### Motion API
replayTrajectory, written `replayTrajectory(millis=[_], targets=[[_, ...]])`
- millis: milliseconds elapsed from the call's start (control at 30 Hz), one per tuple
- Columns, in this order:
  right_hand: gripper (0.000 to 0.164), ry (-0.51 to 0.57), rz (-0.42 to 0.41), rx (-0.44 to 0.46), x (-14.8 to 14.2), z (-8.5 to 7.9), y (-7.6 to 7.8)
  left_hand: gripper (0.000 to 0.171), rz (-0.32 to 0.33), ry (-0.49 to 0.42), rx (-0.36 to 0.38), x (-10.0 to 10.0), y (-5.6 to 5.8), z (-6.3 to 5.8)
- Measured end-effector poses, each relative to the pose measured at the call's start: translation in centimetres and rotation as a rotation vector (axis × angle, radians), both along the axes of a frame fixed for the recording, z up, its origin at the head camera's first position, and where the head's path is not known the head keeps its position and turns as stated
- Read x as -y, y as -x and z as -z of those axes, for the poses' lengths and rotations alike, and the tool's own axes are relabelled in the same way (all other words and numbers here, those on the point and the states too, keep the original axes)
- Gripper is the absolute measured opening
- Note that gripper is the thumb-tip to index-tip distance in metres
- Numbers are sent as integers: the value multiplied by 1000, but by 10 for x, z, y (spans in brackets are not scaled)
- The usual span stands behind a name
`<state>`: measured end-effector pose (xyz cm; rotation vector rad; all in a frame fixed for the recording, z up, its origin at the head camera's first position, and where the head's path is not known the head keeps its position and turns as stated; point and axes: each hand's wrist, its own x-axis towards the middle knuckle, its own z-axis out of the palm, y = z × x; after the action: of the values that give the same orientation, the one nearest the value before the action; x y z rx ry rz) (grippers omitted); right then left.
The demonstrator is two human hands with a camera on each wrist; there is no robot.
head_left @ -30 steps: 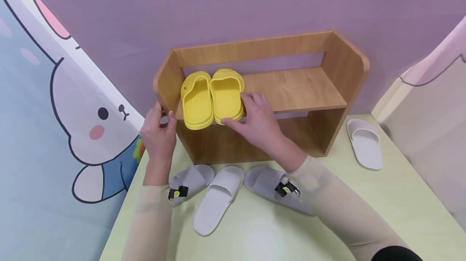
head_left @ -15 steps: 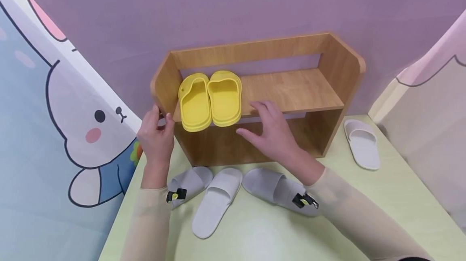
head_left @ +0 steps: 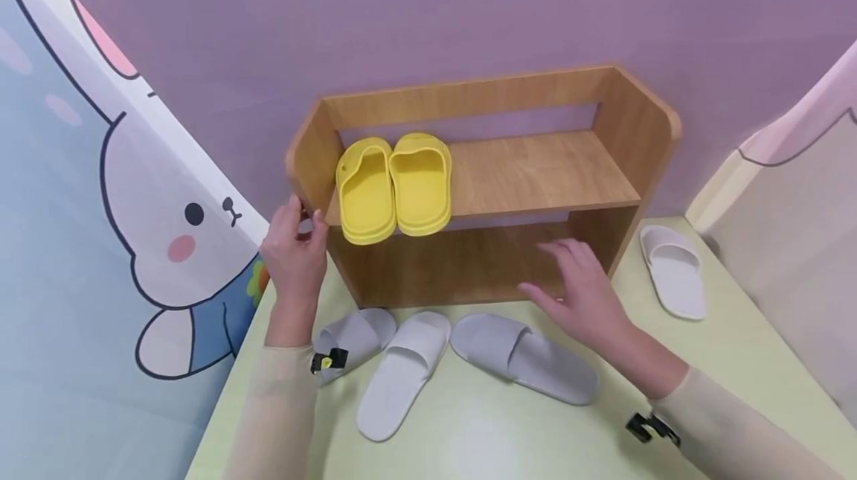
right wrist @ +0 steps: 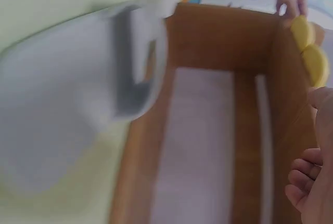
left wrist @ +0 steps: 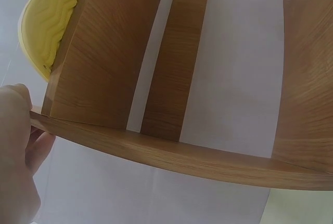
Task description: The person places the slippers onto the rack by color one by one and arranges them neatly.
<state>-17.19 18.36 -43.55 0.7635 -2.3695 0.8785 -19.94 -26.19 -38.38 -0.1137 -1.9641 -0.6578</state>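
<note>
A pair of yellow clogs, the left clog (head_left: 368, 205) beside the right clog (head_left: 423, 193), sits at the left end of the upper shelf of a wooden shoe rack (head_left: 542, 171). Their open heels face me and overhang the shelf's front edge. My left hand (head_left: 294, 257) pinches the front edge of the rack's left side panel (left wrist: 156, 154), thumb and fingers on either side of it. In front of the rack's lower right part, my right hand (head_left: 585, 298) is held in the air, fingers spread and holding nothing. A grey slipper (head_left: 525, 357) lies below it, to the left.
On the pale green surface (head_left: 489, 435) lie another grey slipper (head_left: 355, 335), partly behind my left wrist strap, and a white slipper (head_left: 402, 376) beside it. A second white slipper (head_left: 672, 272) lies right of the rack. A purple backdrop (head_left: 442, 11) stands behind.
My right hand has let go of the right clog and moved right and down, away from it. The left hand stays on the rack's side panel. The clogs stay on the shelf.
</note>
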Motion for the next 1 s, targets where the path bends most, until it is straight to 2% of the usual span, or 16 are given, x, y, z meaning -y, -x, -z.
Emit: replayTrajectory(millis=[133,267,500,767,1000], targets=[[61,-27,59,33,-37,22,-7,26,4,-3,-4,-1,0,0],[59,-30,109,21,-69,37,-9,26,9,-9,-8,-1,0,-1],[55,35,205,-9,-112,61,-9,25,7,-9,-7,-1,-2,0],[50,90,331,60,-149,74,-9,25,7,-18,-6,-3,0,-1],[55,77,398,121,-169,79,-5,27,-7,-18,-1,-2,-1,2]])
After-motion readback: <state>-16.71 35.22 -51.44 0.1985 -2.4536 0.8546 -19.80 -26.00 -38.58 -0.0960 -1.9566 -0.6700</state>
